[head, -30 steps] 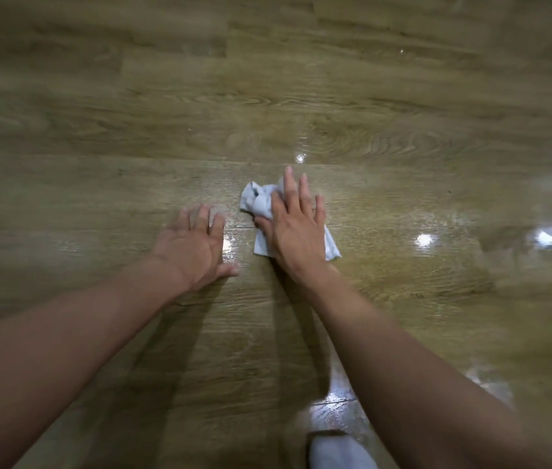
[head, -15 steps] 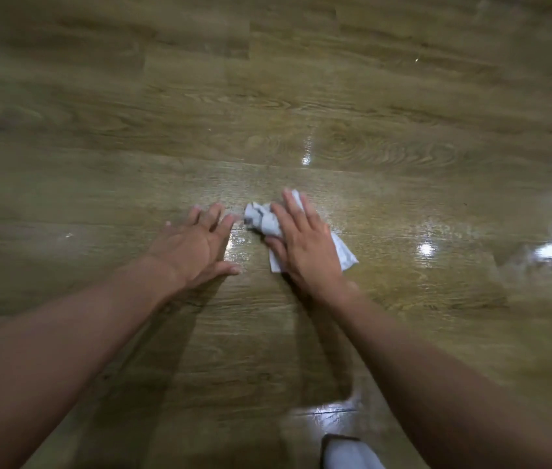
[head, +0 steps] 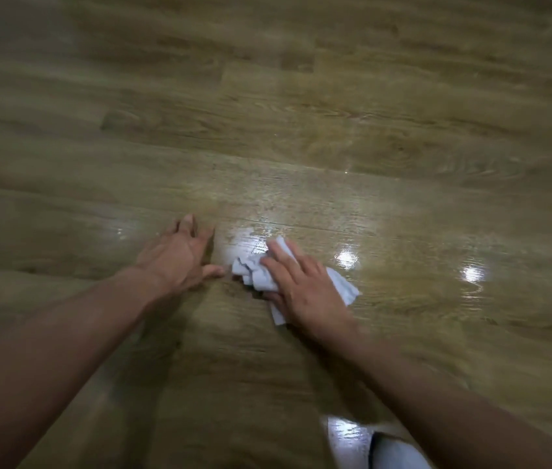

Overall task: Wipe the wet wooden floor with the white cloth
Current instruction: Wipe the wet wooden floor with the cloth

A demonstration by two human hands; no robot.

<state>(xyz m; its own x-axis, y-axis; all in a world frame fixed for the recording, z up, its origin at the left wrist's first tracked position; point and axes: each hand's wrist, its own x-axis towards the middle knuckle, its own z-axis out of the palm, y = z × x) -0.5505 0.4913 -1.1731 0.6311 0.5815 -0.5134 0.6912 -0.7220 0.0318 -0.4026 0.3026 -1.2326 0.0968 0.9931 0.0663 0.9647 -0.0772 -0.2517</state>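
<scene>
Over the last second the right hand [head: 305,289] has drawn the crumpled white cloth [head: 254,274] back toward the person and leftward. The cloth's bunched end now sits just beside the left thumb, where earlier it lay ahead of the left fingers. It is also more gathered than before.

The glossy brown wood-plank floor [head: 301,113] fills the view, with a wet sheen across the middle and right and blur toward the edges. Two bare forearms reach in from the bottom corners.

The left hand [head: 176,262] lies palm down on the boards with its fingers spread wide, holding nothing, and its thumb points at the cloth. The right hand lies flat on top of the cloth with its fingers straight and close together, angled forward and left, pressing the cloth to the floor. Cloth shows on both sides of this hand, wrinkled folds to its left and a flatter corner to its right.

A white object [head: 393,451] is cut off by the bottom edge, and I cannot tell what it is. Small bright light reflections [head: 345,257] glint on the wet boards right of the cloth.
</scene>
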